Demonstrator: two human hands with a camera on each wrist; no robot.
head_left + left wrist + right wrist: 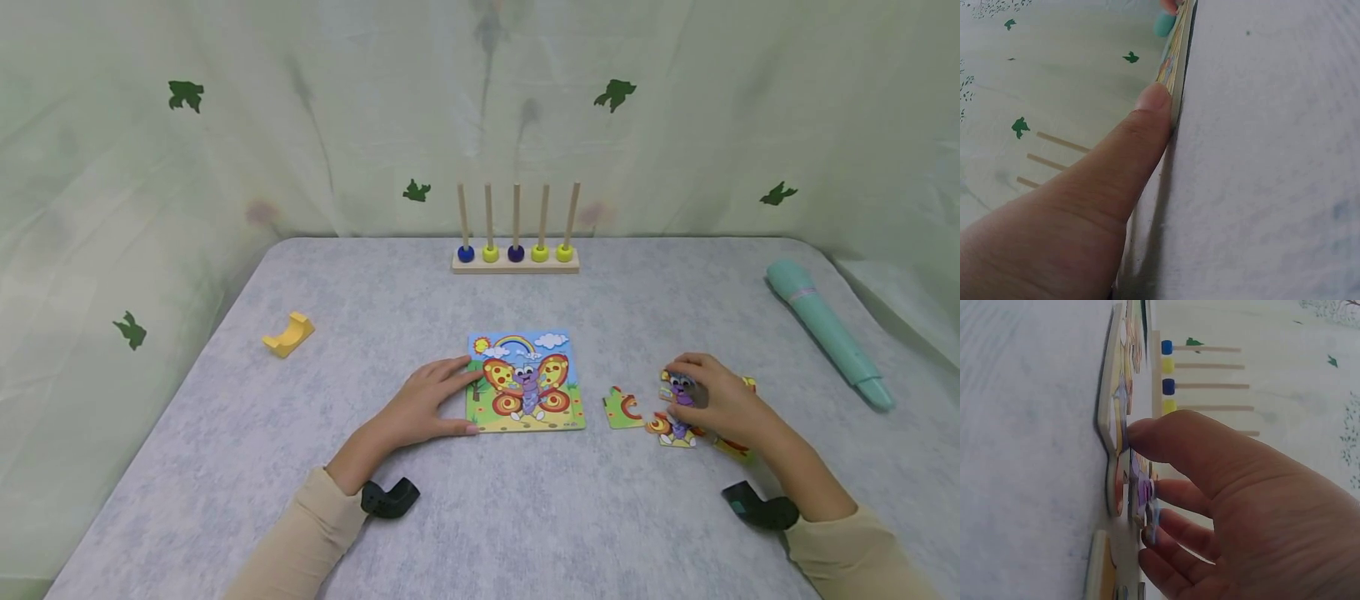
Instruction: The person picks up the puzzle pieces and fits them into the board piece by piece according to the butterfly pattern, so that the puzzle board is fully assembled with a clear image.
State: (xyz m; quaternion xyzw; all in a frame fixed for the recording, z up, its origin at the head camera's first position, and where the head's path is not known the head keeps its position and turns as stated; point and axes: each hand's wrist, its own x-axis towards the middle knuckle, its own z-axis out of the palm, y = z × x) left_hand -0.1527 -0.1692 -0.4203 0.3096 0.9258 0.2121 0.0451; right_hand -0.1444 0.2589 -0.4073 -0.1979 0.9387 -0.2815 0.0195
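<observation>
A square picture puzzle board (527, 383) shows a butterfly under a rainbow. My left hand (429, 402) lies along its left side, fingers spread and fairly straight, thumb at the lower left corner. In the left wrist view the thumb (1141, 125) touches the board's edge. To the right, my right hand (720, 402) bends over loose puzzle pieces. Between its thumb and fingers it pinches a puzzle piece with a purple butterfly face (678, 385). Just below the thumb lies a piece with the purple body (677, 435). A green and red piece (622, 408) sits left of these.
More pieces (733, 448) lie partly under the right hand and wrist. At the back stands a wooden peg rack (515, 267) with blue and yellow beads. A yellow curved block (289, 335) is at left, a teal microphone-shaped object (828, 333) at right.
</observation>
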